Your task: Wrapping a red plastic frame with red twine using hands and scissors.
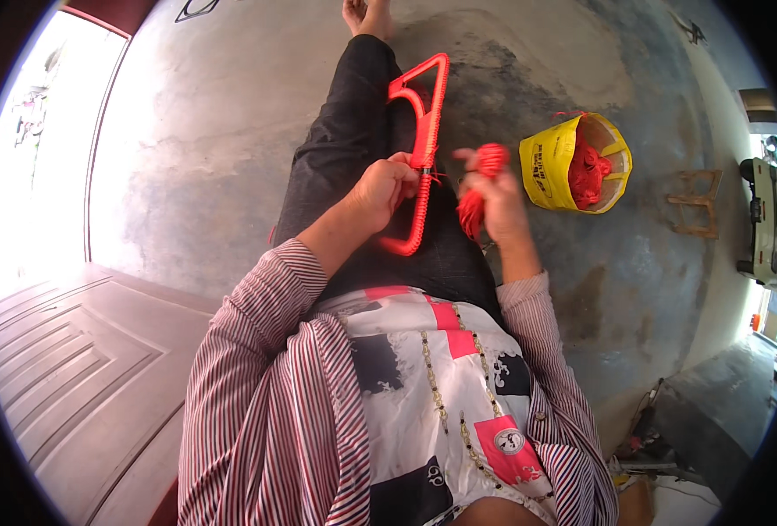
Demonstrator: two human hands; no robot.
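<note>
A red frame (444, 96) with straight outer bars and a curved inner piece, closely wrapped in red cord, lies across my dark trousers. My left hand (384, 191) pinches it near the middle, beside a dark band and some loose red ends. To the right of the frame, my right hand (504, 206) is closed around a bundle of red cord (493, 159), whose loose strands hang below the fist. This hand is slightly blurred. Whether a strand links the bundle to the frame cannot be made out.
A yellow bucket-like bag (548, 164) holding more red cord (589, 174) stands on the concrete floor at right. Beyond it is a small wooden stool (695, 204). A panelled door (73, 368) lies at lower left, near a bright doorway. A vehicle (764, 223) shows at far right.
</note>
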